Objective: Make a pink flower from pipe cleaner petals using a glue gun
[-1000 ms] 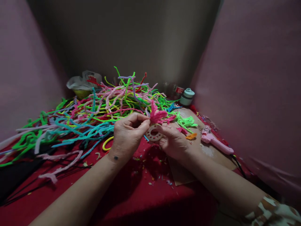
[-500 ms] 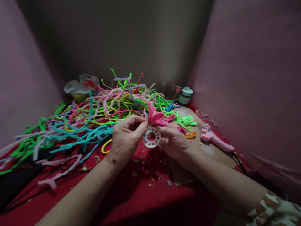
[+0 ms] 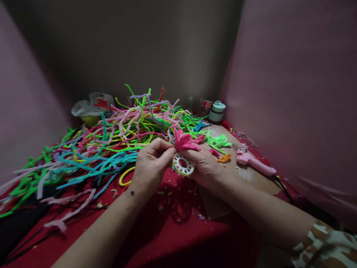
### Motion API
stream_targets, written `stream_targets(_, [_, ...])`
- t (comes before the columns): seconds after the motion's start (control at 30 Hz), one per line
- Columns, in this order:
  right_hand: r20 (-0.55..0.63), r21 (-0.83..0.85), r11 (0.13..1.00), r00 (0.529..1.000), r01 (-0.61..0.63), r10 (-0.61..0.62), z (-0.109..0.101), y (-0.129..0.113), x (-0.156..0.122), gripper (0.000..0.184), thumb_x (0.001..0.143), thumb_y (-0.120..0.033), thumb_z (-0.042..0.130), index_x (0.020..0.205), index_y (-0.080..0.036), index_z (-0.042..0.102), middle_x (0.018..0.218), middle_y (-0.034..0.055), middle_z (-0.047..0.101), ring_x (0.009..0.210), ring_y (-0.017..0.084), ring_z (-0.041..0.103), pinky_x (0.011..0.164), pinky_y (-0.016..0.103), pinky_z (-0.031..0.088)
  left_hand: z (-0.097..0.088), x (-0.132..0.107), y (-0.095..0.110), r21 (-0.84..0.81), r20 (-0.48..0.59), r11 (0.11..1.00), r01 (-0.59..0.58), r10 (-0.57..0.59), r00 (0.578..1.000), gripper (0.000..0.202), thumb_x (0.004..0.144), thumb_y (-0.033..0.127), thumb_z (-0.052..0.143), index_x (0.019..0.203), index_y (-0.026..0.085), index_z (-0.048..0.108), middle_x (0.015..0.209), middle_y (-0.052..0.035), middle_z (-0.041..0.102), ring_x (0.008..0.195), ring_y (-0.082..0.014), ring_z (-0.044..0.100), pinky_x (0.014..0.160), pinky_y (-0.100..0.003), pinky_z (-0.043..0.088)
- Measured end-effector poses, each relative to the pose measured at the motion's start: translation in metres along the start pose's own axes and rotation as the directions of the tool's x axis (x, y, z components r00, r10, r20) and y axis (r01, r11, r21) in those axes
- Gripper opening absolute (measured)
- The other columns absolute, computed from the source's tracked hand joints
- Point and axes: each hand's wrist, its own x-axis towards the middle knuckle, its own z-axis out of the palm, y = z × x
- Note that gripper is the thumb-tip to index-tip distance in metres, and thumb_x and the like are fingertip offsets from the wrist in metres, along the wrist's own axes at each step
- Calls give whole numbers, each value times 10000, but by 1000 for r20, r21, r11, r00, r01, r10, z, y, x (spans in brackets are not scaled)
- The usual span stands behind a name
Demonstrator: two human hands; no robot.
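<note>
Between my hands, a pink pipe-cleaner flower (image 3: 184, 141) with several fuzzy petals is held above the red cloth. Thumb and forefinger of my left hand (image 3: 152, 160) pinch its left side near the base. My right hand (image 3: 205, 163) is closed around the flower's lower right side, with its fingers partly hidden. Just below the flower, a pale round disc with a ring of holes (image 3: 183, 164) hangs tilted by the right fingers; what it is fixed to does not show.
A large heap of coloured pipe cleaners (image 3: 134, 119) spreads behind and left. On the right, a pink glue gun (image 3: 255, 162) lies on a cardboard sheet (image 3: 245, 182), near green pipe-cleaner pieces (image 3: 219, 140) and an orange piece (image 3: 224, 158). A pale-capped bottle (image 3: 217, 111) stands behind.
The pink flower has turned a little, showing its petals more bunched. The holed disc has tilted and shifted slightly right. Both hands keep their hold, and the camera view has shifted slightly.
</note>
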Motion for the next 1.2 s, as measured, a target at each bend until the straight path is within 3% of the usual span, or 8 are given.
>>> stream_targets(0.2, [77,-65,997,996,-32,37,-3,-10,-3,110,629,-185,716,669,-131,629,613,-6,619,540,93,546,564,240,431,-1,0,-2,37,-4,999,-7,7,1000,94,682,216,642,650,174,564,500,59,474,457,-60,411,459,-175,329])
stream_targets(0.4, [73,-80,995,995,-64,70,-3,-13,-1,170,540,-170,748,657,-132,631,567,-17,596,517,91,514,542,235,411,-1,-1,-1,43,35,999,-14,13,999,86,699,224,639,676,166,579,508,61,474,442,-43,364,442,-169,300])
stream_targets(0.73, [59,-115,992,997,46,-39,-2,-7,-1,155,581,-204,718,634,-150,583,575,-39,546,505,75,444,538,238,358,0,0,-1,-177,109,968,177,-160,981,129,682,225,651,666,168,537,449,77,428,385,-39,331,387,-159,256])
stream_targets(0.87, [118,-81,996,992,-42,51,-2,-6,-3,116,585,-163,680,637,-158,577,582,-36,548,534,85,468,569,247,370,1,0,0,-198,86,956,216,-202,976,128,665,219,658,673,166,542,485,66,476,387,-38,356,398,-161,295])
stream_targets(1.07, [53,-6,983,982,-184,184,-3,-3,0,93,524,-111,598,604,-143,563,527,-29,540,498,88,465,525,237,365,4,-2,-1,-184,93,969,163,-148,985,120,672,202,659,651,156,550,427,76,415,376,-31,317,382,-151,245])
stream_targets(1.2, [24,-94,982,986,-164,167,-3,-6,-1,84,502,-104,551,566,-150,521,506,-39,506,484,86,440,498,233,336,4,-2,-6,-153,119,978,144,-127,985,121,699,225,647,660,160,552,443,75,418,388,-30,310,389,-155,236])
